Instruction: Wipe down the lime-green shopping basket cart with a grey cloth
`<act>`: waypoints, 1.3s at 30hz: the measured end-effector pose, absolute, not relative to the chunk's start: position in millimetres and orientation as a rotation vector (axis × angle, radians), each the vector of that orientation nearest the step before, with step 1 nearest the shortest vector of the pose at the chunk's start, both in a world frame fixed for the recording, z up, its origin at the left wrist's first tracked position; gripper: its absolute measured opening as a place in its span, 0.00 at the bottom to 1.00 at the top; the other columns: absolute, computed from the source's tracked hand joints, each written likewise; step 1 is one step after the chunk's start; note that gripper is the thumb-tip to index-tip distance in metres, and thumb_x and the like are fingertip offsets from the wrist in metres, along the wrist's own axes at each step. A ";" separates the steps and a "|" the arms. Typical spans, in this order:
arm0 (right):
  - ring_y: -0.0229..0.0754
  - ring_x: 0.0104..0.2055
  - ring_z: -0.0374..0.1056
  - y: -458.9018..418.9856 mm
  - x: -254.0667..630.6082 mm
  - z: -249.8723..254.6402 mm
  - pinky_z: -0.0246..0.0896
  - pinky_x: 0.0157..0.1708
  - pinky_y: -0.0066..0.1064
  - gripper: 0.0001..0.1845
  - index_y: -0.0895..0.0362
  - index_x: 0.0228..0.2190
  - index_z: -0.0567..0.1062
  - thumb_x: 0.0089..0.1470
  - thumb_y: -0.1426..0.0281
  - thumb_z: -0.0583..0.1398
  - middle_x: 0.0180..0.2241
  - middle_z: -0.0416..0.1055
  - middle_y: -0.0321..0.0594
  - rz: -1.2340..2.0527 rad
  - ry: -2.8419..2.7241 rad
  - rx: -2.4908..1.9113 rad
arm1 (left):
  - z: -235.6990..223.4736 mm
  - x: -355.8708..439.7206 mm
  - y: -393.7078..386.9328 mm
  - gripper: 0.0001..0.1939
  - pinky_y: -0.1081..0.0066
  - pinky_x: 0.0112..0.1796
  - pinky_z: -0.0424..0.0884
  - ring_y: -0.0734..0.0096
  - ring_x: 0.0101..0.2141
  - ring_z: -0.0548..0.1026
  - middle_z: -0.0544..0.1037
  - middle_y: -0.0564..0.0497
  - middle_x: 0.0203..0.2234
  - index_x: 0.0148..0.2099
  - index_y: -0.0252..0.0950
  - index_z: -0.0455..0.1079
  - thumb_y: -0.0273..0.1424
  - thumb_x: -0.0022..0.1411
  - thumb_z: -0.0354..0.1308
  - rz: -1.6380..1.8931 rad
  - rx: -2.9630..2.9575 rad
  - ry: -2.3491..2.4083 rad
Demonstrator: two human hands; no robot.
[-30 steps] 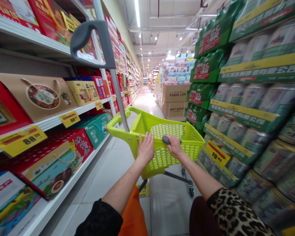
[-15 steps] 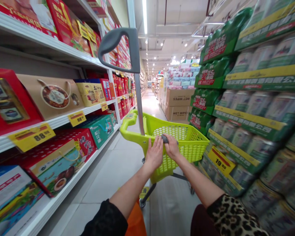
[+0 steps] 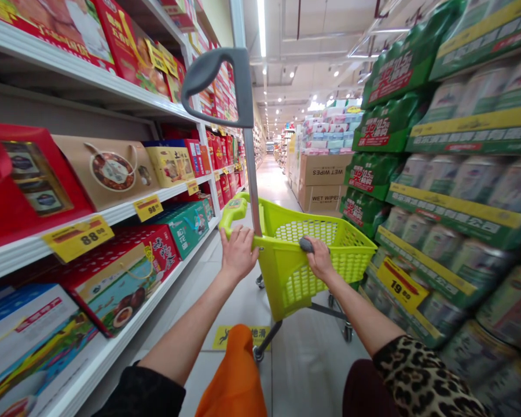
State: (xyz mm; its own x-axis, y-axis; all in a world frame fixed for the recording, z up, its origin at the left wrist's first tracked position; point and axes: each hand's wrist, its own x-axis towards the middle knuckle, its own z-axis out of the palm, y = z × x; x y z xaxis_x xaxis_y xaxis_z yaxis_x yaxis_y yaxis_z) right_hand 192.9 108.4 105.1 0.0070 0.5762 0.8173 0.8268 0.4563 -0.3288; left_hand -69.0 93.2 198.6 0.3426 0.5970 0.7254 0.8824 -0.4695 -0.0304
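Lime-green shopping cart stands on pale tiles of supermarket aisle.

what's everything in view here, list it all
wheeled shopping basket: one, lime green, centre, with grey pull handle
gift boxes and bags: many, mostly red, on white shelves, left
can multipacks: many, green, stacked right
wet wipes cartons: two, brown, ahead
price tags: several, yellow, on shelves and stack
floor sticker: one, yellow, floor
orange fabric: one, orange, bottom centre
left hand: one, on basket rim, black sleeve
right hand: one, on basket rim by small grey object, leopard-print sleeve
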 end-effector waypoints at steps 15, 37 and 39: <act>0.46 0.50 0.58 103.8 111.2 155.5 0.53 0.53 0.43 0.27 0.59 0.48 0.65 0.44 0.77 0.48 0.47 0.65 0.46 -0.244 -1.632 -0.945 | 191.6 -8.0 74.5 0.23 0.43 0.56 0.41 0.53 0.54 0.60 0.69 0.39 0.50 0.55 0.31 0.61 0.27 0.56 0.45 -0.890 -2.173 -1.368; 0.45 0.63 0.41 84.1 91.5 75.8 0.48 0.56 0.52 0.29 0.51 0.54 0.60 0.52 0.82 0.46 0.58 0.54 0.44 -0.387 -1.625 -0.958 | 210.3 -30.3 80.1 0.14 0.45 0.55 0.44 0.53 0.53 0.59 0.70 0.45 0.49 0.43 0.37 0.66 0.31 0.51 0.53 -1.013 -2.261 -1.245; 0.44 0.62 0.44 78.1 94.5 63.9 0.51 0.55 0.51 0.28 0.50 0.52 0.62 0.52 0.83 0.46 0.56 0.59 0.43 -0.397 -1.711 -0.937 | 210.8 -35.6 81.7 0.15 0.44 0.55 0.43 0.53 0.53 0.59 0.70 0.45 0.48 0.43 0.37 0.66 0.30 0.50 0.53 -1.016 -2.260 -1.252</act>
